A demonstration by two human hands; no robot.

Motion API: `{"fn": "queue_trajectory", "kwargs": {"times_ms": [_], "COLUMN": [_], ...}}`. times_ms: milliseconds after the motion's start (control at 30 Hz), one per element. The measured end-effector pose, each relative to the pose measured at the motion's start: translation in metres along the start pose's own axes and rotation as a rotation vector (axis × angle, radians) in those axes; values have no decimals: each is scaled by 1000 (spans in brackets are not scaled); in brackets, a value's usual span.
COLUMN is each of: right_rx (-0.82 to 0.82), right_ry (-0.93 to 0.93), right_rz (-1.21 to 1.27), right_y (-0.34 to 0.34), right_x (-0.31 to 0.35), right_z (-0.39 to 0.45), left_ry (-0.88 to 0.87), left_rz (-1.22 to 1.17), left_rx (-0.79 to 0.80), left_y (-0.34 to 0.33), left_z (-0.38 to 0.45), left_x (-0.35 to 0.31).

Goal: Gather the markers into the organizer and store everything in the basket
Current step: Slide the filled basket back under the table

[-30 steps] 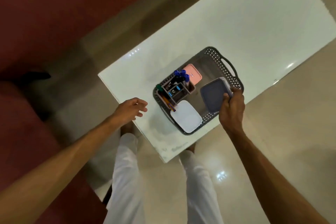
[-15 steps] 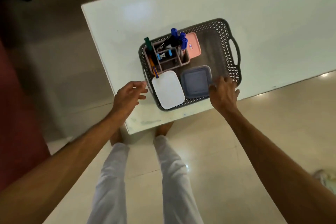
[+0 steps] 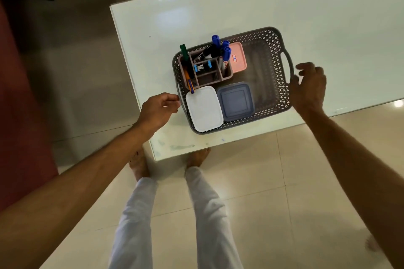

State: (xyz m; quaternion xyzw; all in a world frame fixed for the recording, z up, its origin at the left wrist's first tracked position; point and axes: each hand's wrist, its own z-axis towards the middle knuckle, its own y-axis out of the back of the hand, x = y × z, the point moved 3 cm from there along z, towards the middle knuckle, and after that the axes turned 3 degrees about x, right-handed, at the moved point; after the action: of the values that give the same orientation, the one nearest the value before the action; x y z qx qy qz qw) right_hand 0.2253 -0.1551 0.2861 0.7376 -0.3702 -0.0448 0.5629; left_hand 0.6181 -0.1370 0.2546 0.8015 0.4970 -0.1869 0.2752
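Note:
A grey perforated basket stands on the white table near its front edge. Inside it a mauve organizer holds blue markers, a green marker, a black marker and an orange pen. A white lidded box, a blue-grey box and a pink box lie beside the organizer. My left hand is at the basket's left handle, fingers curled, grip hidden. My right hand hovers by the right handle, fingers spread, holding nothing.
The table's front corner is just before my feet. Tiled floor lies below and to the right. A dark red sofa fills the left side.
The blue-grey box was set down in the basket and my right hand let go, then moved right to the far handle. My left hand closed in on the left handle.

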Motion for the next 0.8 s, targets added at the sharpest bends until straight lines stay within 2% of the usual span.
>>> {"fn": "queue_trajectory", "kwargs": {"times_ms": [33, 100, 167, 233, 367, 533, 800], "right_rx": [59, 284, 434, 449, 298, 361, 409], "right_ry": [-42, -194, -245, -211, -151, -200, -246], "right_rz": [50, 268, 373, 325, 285, 318, 397], "right_y": [1, 0, -4, -5, -3, -9, -16], "right_x": [-6, -12, -13, -10, -18, -45, -98], "right_z": [14, 37, 49, 51, 43, 12, -74], "left_ry": [-3, -10, -10, 6, 16, -16, -91], "left_rz": [0, -17, -66, -140, -210, -92, 23], "left_rx": [9, 32, 70, 110, 100, 91, 275], "left_y": [1, 2, 2, 1, -6, -8, -12], "left_z": [4, 10, 14, 15, 17, 2, -59], "left_x": [-3, -7, -10, -8, 0, 16, 78]}}
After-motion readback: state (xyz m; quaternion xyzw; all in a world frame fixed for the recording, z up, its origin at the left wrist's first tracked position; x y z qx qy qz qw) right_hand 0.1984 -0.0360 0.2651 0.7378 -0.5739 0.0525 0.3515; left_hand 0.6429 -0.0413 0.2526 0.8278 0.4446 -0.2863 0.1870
